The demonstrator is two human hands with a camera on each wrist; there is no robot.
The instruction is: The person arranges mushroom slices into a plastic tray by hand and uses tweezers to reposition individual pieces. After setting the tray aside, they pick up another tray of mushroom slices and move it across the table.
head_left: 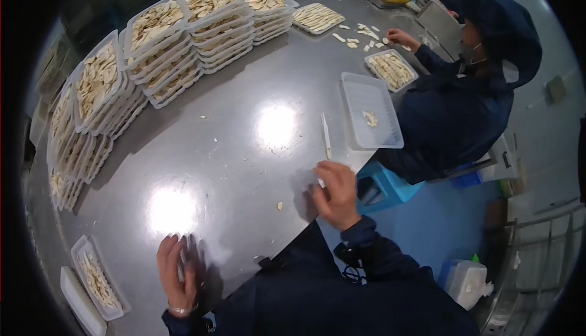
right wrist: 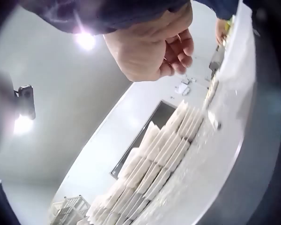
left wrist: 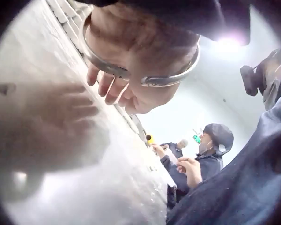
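Observation:
My left hand (head_left: 177,269) hovers at the table's near edge, fingers relaxed and slightly bent, holding nothing. In the left wrist view, a metal bangle (left wrist: 159,80) circles that wrist. My right hand (head_left: 334,192) is over the table edge at the right, fingers loosely bent; in the right wrist view, the fingers (right wrist: 180,49) curl loosely with nothing seen in them. Just beyond it lies a slim white pointed tool (head_left: 326,137). A small pale slice (head_left: 280,206) rests on the metal table (head_left: 244,153) between the hands.
Stacked plastic trays of pale slices (head_left: 155,25) line the far left side. At the right stand a nearly bare clear tray (head_left: 381,122) and a filled tray (head_left: 390,70) beside a seated person (head_left: 445,110). A narrow tray of pieces (head_left: 97,278) sits at lower left.

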